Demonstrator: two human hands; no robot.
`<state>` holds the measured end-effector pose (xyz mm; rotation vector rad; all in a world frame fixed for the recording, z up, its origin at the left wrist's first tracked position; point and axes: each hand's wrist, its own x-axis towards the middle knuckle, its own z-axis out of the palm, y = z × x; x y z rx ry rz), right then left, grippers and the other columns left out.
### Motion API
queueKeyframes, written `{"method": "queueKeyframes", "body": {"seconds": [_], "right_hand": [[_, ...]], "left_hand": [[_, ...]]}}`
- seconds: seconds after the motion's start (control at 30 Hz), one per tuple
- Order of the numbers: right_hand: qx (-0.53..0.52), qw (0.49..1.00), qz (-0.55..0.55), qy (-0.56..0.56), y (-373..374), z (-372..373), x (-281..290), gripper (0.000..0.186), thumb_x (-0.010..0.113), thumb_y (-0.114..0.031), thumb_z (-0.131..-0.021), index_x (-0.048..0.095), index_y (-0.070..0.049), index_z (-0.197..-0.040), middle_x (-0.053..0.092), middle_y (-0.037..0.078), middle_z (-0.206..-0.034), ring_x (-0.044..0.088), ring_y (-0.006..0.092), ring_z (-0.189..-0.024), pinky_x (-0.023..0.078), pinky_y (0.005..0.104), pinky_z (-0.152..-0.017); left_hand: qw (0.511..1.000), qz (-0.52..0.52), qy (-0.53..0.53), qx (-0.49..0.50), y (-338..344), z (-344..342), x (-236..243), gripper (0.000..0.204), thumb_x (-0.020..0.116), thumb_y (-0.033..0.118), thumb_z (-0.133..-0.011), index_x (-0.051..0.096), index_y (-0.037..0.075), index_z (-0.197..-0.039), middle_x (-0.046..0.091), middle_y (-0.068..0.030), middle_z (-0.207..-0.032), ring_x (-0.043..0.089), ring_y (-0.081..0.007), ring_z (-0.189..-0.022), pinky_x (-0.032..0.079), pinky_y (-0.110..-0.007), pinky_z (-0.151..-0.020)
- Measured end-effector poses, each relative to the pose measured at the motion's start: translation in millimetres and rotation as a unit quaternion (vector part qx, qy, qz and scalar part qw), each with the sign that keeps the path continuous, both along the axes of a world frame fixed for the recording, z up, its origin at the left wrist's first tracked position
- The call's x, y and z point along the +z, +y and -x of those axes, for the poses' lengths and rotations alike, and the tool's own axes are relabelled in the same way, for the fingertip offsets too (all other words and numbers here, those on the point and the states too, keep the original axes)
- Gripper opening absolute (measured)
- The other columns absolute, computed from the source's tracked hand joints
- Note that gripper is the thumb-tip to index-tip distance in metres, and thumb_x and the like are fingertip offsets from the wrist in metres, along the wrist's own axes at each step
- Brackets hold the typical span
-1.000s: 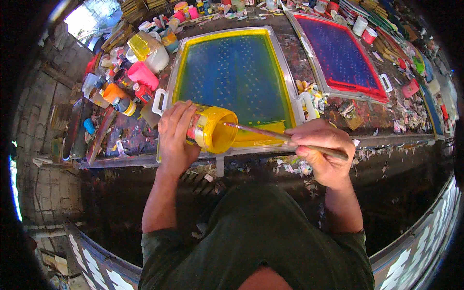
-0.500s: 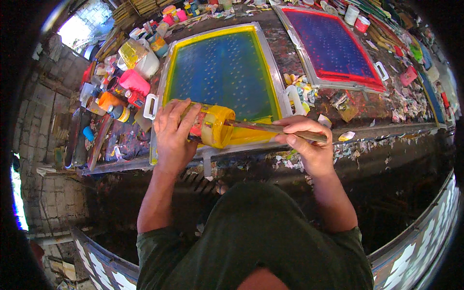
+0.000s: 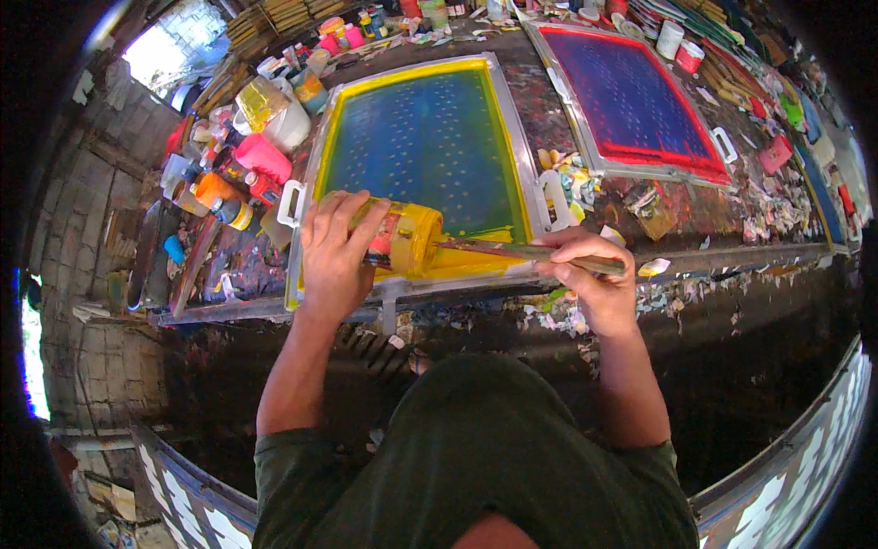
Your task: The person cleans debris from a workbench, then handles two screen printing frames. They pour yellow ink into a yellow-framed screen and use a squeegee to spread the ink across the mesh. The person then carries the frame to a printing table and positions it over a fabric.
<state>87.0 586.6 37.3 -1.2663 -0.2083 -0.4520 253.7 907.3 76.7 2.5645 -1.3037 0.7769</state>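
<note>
My left hand (image 3: 334, 247) is wrapped round a paint jar (image 3: 413, 238) coated in yellow, holding it tipped on its side, mouth toward the right, above the near end of a framed screen. A long stained stick (image 3: 494, 248) reaches into the jar's mouth, gripped by my right hand (image 3: 590, 279). Below them, yellow ink (image 3: 480, 268) lies thick along the near edge of the screen (image 3: 416, 146), which has a blue-green mesh with pale dots, a metal frame and a white handle (image 3: 291, 203) at each side. Whatever is inside the jar is hidden from this angle.
A second screen (image 3: 629, 96) with red edging lies back right. Paint tubs, a pink container (image 3: 263, 157) and bottles crowd the left. Paper scraps (image 3: 764, 220) litter the bench. The bench's front edge (image 3: 732, 256) runs below my hands, and a slatted rack (image 3: 796, 448) curves at lower right.
The jar has tilted further over, so its open mouth no longer faces me. My right hand has moved left toward the jar with the stick, which now lies more level.
</note>
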Motion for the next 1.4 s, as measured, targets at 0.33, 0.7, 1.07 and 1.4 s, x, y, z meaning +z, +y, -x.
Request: {"method": "queueKeyframes", "body": {"seconds": [0.33, 0.7, 1.07, 1.4], "right_hand": [[0.004, 1.000, 0.000, 0.031, 8, -9, -23, 0.013, 0.076, 0.004, -0.093, 0.077, -0.001, -0.104, 0.074, 0.018, -0.122, 0.075, 0.0212, -0.102, 0.061, 0.0358, -0.094], [0.001, 0.994, -0.093, 0.055, 14, -11, -44, 0.013, 0.076, 0.002, -0.092, 0.073, 0.001, -0.104, 0.071, 0.025, -0.124, 0.076, 0.0280, -0.100, 0.063, 0.0418, -0.093], [-0.060, 0.998, -0.029, 0.017, -40, 38, -40, 0.011, 0.073, 0.005, -0.091, 0.074, 0.001, -0.102, 0.074, 0.024, -0.120, 0.077, 0.0277, -0.099, 0.064, 0.0415, -0.091], [-0.074, 0.993, -0.082, 0.044, -17, 41, -52, 0.013, 0.077, 0.000, -0.092, 0.074, -0.001, -0.104, 0.071, 0.024, -0.125, 0.076, 0.0280, -0.099, 0.062, 0.0428, -0.093]], "left_hand": [[1.000, -0.013, -0.028, -0.001, -6, 1, 5, 0.080, 0.071, -0.009, -0.062, 0.069, 0.015, -0.138, 0.060, -0.0074, -0.141, 0.053, -0.0335, -0.137, 0.036, -0.053, -0.120], [1.000, -0.020, -0.006, -0.001, -14, 0, 6, 0.079, 0.073, -0.007, -0.065, 0.067, 0.017, -0.140, 0.059, -0.0074, -0.142, 0.053, -0.0330, -0.137, 0.035, -0.054, -0.121], [0.999, 0.004, -0.007, -0.050, -41, -4, -16, 0.074, 0.073, -0.004, -0.069, 0.068, 0.021, -0.139, 0.060, -0.0074, -0.140, 0.052, -0.0339, -0.136, 0.036, -0.058, -0.120], [0.997, -0.007, -0.005, -0.072, -62, -4, -20, 0.077, 0.074, -0.003, -0.068, 0.067, 0.021, -0.141, 0.059, -0.0087, -0.142, 0.051, -0.0347, -0.139, 0.033, -0.058, -0.123]]}}
